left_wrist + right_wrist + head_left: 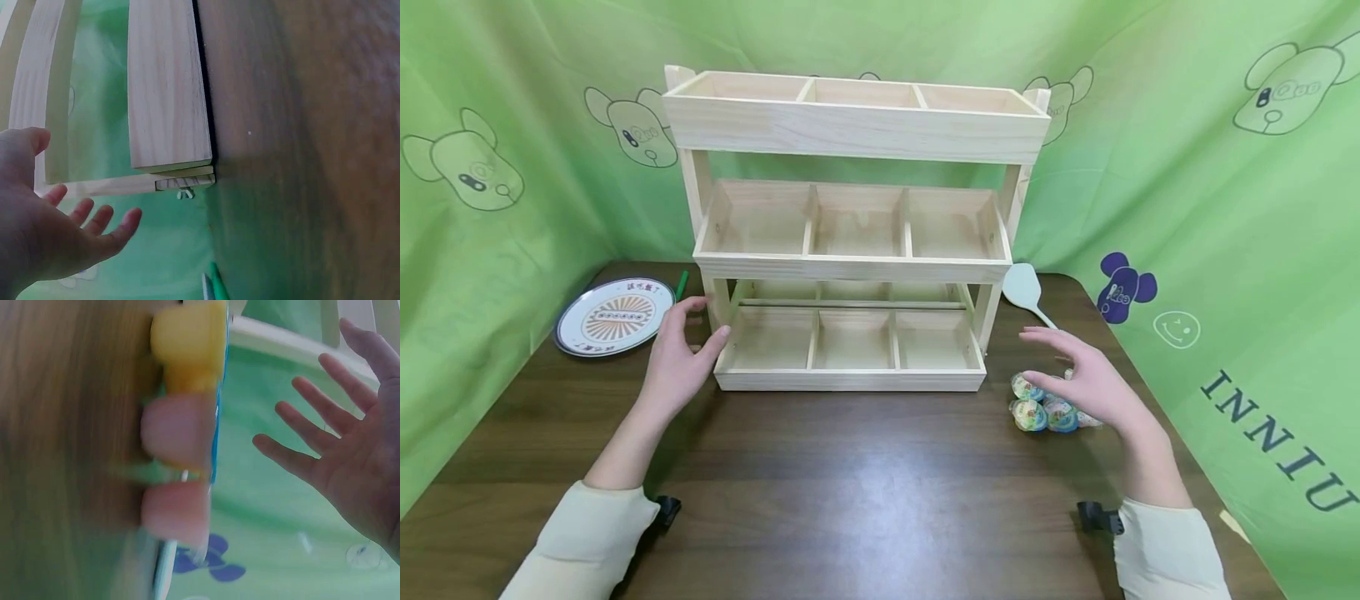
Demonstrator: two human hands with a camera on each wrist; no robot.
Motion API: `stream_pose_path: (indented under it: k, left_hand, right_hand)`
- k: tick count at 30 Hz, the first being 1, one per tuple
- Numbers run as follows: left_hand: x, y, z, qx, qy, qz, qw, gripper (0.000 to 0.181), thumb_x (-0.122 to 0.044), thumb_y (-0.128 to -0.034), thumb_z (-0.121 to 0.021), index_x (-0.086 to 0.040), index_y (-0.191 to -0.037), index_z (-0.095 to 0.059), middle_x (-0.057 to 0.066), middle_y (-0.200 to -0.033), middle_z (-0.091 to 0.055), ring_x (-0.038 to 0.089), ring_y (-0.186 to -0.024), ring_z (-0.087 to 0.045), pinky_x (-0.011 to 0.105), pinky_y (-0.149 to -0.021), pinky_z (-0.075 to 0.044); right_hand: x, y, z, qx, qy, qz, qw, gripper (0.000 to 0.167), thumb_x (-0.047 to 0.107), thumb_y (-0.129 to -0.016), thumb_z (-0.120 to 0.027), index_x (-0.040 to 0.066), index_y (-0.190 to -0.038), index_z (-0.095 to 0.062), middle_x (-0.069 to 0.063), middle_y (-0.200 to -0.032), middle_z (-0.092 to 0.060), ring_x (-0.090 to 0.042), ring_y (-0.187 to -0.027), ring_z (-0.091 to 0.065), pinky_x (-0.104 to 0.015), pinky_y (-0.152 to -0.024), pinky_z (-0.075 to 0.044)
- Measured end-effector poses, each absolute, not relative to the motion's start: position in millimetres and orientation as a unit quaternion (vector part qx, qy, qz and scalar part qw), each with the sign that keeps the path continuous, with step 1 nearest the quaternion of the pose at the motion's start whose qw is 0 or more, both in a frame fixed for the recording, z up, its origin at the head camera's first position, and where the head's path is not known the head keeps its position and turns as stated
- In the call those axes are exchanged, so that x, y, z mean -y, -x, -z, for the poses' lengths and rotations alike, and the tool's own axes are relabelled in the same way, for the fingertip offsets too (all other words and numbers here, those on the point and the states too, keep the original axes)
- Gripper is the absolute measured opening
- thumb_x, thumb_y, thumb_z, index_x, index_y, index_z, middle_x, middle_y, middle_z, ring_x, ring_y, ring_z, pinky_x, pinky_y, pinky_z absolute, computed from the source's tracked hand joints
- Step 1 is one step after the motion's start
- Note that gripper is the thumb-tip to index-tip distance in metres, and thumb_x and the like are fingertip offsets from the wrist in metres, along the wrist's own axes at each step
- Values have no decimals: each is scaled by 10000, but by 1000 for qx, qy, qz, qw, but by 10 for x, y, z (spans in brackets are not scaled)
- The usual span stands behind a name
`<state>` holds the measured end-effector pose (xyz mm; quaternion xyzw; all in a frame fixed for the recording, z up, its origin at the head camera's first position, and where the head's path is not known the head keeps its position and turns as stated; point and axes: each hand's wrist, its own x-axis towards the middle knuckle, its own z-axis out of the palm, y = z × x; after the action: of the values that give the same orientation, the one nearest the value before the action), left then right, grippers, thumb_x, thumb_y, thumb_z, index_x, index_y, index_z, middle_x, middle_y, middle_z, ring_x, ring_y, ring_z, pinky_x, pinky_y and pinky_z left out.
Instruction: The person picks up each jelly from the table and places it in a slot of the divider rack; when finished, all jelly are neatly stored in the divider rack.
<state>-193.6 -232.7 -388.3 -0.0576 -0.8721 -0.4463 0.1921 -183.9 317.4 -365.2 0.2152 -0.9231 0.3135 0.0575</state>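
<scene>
A three-tier wooden rack (850,271) with divided trays stands at the back of the table; its compartments hold nothing. My left hand (679,358) is at the rack's lower left side, fingers spread; in the left wrist view the hand (75,234) holds nothing beside the wooden tray (169,87). Over the small jelly cups (1030,414) on the right hovers my right hand (1086,379), fingers apart and gripping nothing. The right wrist view shows this hand (350,437) with spread fingers, apart from yellow and pink cups (178,431).
A white patterned plate (617,317) lies at the back left, with a green object (682,285) beside it. Right of the rack is a white spatula (1022,286). Green printed cloth (1247,250) hangs around the brown table (850,483).
</scene>
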Motion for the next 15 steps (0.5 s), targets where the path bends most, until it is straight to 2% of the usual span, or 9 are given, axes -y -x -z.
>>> stream_pose_path:
  k: [2, 4, 6, 9, 15]
  left_hand:
    - [2350, 1956, 3890, 870, 53, 460, 168, 626, -226, -997, -646, 24, -1490, -352, 269, -1465, -392, 454, -1301, -408, 523, -957, -430]
    - [2377, 1975, 3901, 869, 51, 471, 143, 698, -253, -1001, -640, 22, -1531, -279, 291, -1511, -336, 484, -1366, -333, 616, -1051, -341]
    - [2402, 1997, 3919, 867, 52, 481, 119, 758, -267, -1003, -637, 14, -1563, -211, 305, -1542, -291, 496, -1414, -261, 665, -1114, -232]
    - [2433, 2030, 3945, 866, 49, 490, 90, 818, -263, -1004, -634, -14, -1594, -126, 298, -1581, -237, 478, -1460, -189, 685, -1135, -169]
    - [2449, 2081, 3967, 867, 54, 494, 36, 914, -237, -1009, -627, -46, -1615, 31, 286, -1638, -86, 472, -1489, -105, 701, -1136, -144]
  right_hand:
    - [-3243, 1829, 3668, 928, -203, -306, 62, 543, 229, -925, -767, 114, -1419, -573, -97, -1459, -544, -348, -1343, -452, -376, -1049, -403]
    - [-3305, 1819, 3685, 931, -189, -306, 60, 540, 238, -928, -762, 120, -1421, -574, -94, -1455, -549, -346, -1348, -446, -343, -1032, -395]
    - [-3370, 1812, 3710, 931, -177, -313, 55, 538, 248, -933, -757, 129, -1423, -572, -110, -1461, -540, -371, -1353, -435, -379, -1042, -387]
    - [-3469, 1811, 3753, 932, -156, -322, 48, 542, 268, -939, -750, 127, -1429, -564, -124, -1455, -538, -387, -1345, -439, -537, -1026, -401]
    - [-3673, 1813, 3847, 933, -118, -335, 60, 554, 256, -943, -745, 112, -1442, -552, -141, -1420, -555, -319, -1243, -500, -501, -970, -424]
